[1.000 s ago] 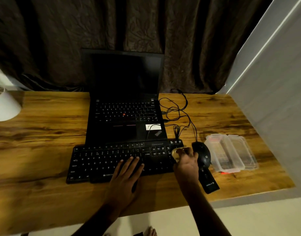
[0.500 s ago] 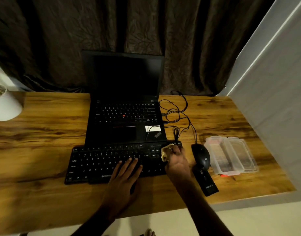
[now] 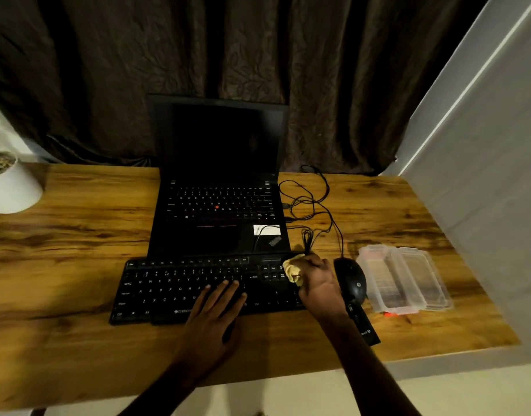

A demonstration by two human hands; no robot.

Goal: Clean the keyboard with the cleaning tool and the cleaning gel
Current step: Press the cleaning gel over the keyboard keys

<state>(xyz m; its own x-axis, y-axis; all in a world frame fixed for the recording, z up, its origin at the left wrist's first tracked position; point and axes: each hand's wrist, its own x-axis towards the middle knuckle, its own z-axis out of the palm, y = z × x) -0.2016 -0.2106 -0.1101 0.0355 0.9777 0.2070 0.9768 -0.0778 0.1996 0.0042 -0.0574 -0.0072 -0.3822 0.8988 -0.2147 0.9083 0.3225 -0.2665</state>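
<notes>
A black external keyboard (image 3: 174,289) lies on the wooden desk (image 3: 78,235) in front of a laptop. My left hand (image 3: 216,313) rests flat on its lower middle keys, fingers straight. My right hand (image 3: 318,280) grips a yellowish lump of cleaning gel (image 3: 292,271) and presses it onto the keys at the keyboard's right end. A black bar-shaped cleaning tool (image 3: 364,328) lies on the desk just right of my right wrist, partly hidden by it.
An open black laptop (image 3: 219,205) stands behind the keyboard. A black mouse (image 3: 352,280) with tangled cable (image 3: 312,205) sits right of my hand. A clear plastic box (image 3: 405,280) lies further right. A white pot (image 3: 12,187) stands at far left.
My right hand has carried the gel leftward from beside the mouse onto the keyboard's right end. My left hand has stayed on the keys.
</notes>
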